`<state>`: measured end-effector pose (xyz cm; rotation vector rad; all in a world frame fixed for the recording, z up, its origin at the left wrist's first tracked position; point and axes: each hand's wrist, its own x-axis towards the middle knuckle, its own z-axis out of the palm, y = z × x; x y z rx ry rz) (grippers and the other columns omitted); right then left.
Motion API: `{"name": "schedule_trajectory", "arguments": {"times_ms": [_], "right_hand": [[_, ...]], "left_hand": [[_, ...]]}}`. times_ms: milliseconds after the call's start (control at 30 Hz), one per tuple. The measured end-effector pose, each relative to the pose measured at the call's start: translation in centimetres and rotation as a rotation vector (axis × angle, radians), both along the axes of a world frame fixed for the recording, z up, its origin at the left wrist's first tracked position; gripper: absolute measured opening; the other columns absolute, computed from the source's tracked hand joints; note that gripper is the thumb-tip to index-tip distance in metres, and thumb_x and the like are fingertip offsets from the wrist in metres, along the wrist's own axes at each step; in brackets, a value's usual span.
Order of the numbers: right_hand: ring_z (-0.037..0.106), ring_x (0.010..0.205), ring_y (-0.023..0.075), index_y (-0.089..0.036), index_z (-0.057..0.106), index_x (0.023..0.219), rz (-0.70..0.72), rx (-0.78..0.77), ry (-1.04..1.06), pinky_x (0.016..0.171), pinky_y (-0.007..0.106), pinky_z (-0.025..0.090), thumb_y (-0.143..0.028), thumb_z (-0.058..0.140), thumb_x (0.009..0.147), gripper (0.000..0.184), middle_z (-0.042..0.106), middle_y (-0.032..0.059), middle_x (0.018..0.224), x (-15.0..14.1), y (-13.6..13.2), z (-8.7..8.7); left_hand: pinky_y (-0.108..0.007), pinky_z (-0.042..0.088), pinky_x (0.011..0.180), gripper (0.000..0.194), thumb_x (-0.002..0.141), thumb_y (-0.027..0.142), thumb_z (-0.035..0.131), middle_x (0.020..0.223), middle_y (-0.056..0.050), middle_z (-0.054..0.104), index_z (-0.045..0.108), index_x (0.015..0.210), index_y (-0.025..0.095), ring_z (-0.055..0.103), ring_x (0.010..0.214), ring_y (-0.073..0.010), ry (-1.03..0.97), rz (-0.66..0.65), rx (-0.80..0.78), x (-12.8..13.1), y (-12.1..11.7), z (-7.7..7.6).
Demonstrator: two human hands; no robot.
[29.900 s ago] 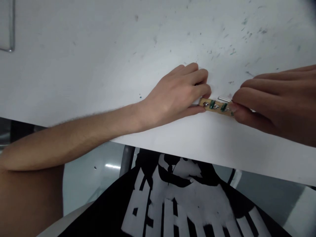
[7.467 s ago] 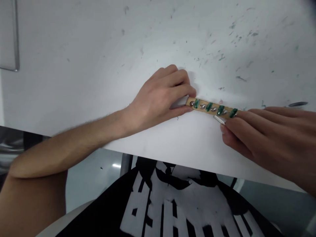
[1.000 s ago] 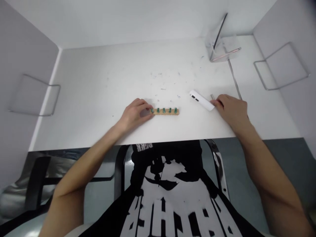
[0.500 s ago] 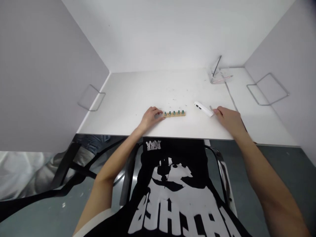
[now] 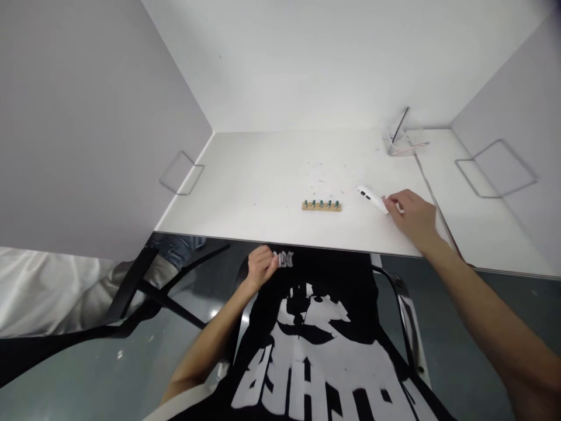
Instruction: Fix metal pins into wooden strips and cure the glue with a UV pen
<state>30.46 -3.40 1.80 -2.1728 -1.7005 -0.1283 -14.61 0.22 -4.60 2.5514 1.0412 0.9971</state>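
Note:
A narrow wooden strip (image 5: pixel 321 207) lies on the white table, with a row of several small green pieces standing along it. My left hand (image 5: pixel 262 264) is off the table, below its front edge and in front of my shirt; its fingers are curled, and nothing shows in them. Over the table to the right, my right hand (image 5: pixel 411 215) has its thumb and fingers pinched together around a short metal rod (image 5: pixel 384 197), mostly hidden. Its fingertips are at the near end of a slim white device (image 5: pixel 370 197) with dark buttons, which lies slanted on the table.
A clear holder (image 5: pixel 397 143) with thin sticks stands at the back right. Wire frames are fixed on the left (image 5: pixel 182 173) and right (image 5: pixel 495 169) partitions. Beyond the left partition, a person's jeans (image 5: pixel 179 251) show beside a black chair frame (image 5: pixel 144 280).
My left hand has let go of the wooden strip and drawn back below the table edge. The view has risen and widened. My right hand has left the strip and is now by the white device.

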Motion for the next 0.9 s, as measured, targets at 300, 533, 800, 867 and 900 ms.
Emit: {"name": "schedule_trajectory", "arguments": {"times_ms": [300,533,800,867,900], "right_hand": [[0.055,0.105,0.0249,-0.014,0.068,0.11,0.121,-0.058,-0.032,0.084,0.033,0.037,-0.058,0.049,0.091,0.052,0.065,0.0156,0.11,-1.4,3.4,0.3],[0.058,0.094,0.0176,-0.018,0.068,0.111,0.042,-0.038,0.205,0.081,0.031,0.042,-0.052,0.055,0.087,0.044,0.069,0.011,0.11,-1.3,3.7,0.9],[0.059,0.08,0.0115,-0.021,0.065,0.115,-0.072,0.123,0.542,0.07,0.024,0.045,-0.058,0.064,0.085,0.047,0.072,0.0056,0.095,-1.3,3.2,1.1],[0.06,0.078,0.0124,-0.021,0.065,0.11,-0.078,0.165,0.621,0.07,0.026,0.046,-0.057,0.067,0.082,0.046,0.072,0.005,0.089,-1.5,3.1,1.0],[0.061,0.078,0.013,-0.02,0.064,0.109,-0.081,0.203,0.667,0.07,0.027,0.048,-0.058,0.067,0.082,0.047,0.071,0.005,0.088,-1.6,3.0,1.0]], "left_hand": [[-0.032,0.054,0.08,0.05,0.107,0.035,0.042,0.077,-0.006,0.072,0.068,0.067,0.02,0.067,0.082,-0.0168,0.314,-0.11,-0.358,0.9,-1.4,-7.6],[-0.042,0.055,0.101,0.017,0.099,0.027,0.063,0.105,-0.007,0.076,0.074,0.105,0.016,0.07,0.104,-0.0189,0.457,0.031,-0.558,2.5,0.4,-10.1],[-0.058,0.038,0.122,0.038,0.099,0.031,0.057,0.137,-0.017,0.068,0.068,0.131,0.014,0.057,0.137,-0.0363,0.456,0.293,-0.555,2.6,-1.1,-10.9],[-0.058,0.037,0.123,0.041,0.099,0.031,0.056,0.14,-0.018,0.066,0.066,0.134,0.012,0.055,0.139,-0.0362,0.444,0.334,-0.573,2.4,-1.1,-11.3],[-0.058,0.036,0.124,0.041,0.099,0.031,0.056,0.141,-0.019,0.065,0.066,0.134,0.011,0.055,0.14,-0.0355,0.435,0.345,-0.584,2.4,-1.1,-11.6]]}}
